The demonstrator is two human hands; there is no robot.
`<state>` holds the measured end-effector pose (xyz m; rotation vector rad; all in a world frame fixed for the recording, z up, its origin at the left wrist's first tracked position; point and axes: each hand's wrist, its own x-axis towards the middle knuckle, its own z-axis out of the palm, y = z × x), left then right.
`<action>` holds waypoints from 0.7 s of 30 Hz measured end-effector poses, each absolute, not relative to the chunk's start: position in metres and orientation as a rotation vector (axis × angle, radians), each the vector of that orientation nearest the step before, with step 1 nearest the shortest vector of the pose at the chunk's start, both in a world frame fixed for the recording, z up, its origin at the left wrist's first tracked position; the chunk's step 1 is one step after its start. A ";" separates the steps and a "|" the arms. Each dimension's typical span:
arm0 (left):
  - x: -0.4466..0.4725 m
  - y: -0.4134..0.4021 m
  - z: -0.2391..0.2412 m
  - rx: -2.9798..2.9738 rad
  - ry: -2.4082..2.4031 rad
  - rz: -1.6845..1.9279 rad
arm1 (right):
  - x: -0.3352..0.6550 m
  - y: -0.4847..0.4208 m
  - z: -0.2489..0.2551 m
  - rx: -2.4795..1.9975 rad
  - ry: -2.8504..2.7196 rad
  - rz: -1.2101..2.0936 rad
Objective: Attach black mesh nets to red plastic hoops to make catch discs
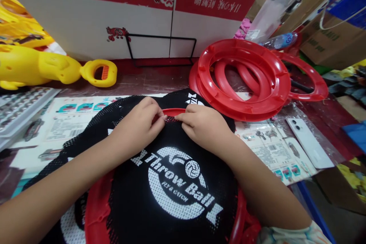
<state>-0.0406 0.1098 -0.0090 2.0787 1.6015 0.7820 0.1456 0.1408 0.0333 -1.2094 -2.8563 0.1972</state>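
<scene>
A black mesh net (131, 206) printed "Throw Ball" in white lies over a red plastic ring (98, 213) in front of me. At its far edge my left hand (144, 124) pinches the net's border against the ring. Close beside it, my right hand (201, 126) has its fingers pressed together on the same edge. A short stretch of red rim shows between the two hands. More black mesh nets (103, 116) lie beneath and behind the ring. My fingertips partly hide the edge they grip.
Red plastic rings (274, 110) are stacked at the back right, near a white phone (310, 143). Behind stands a white and red carton (148, 19) with a black wire stand (162, 37) before it. A yellow plastic toy (57, 66) and a grey tray (25, 110) are at left.
</scene>
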 end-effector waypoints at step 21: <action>-0.041 0.109 -0.011 2.036 1.734 0.738 | 0.146 0.139 0.030 -1.163 -2.928 0.110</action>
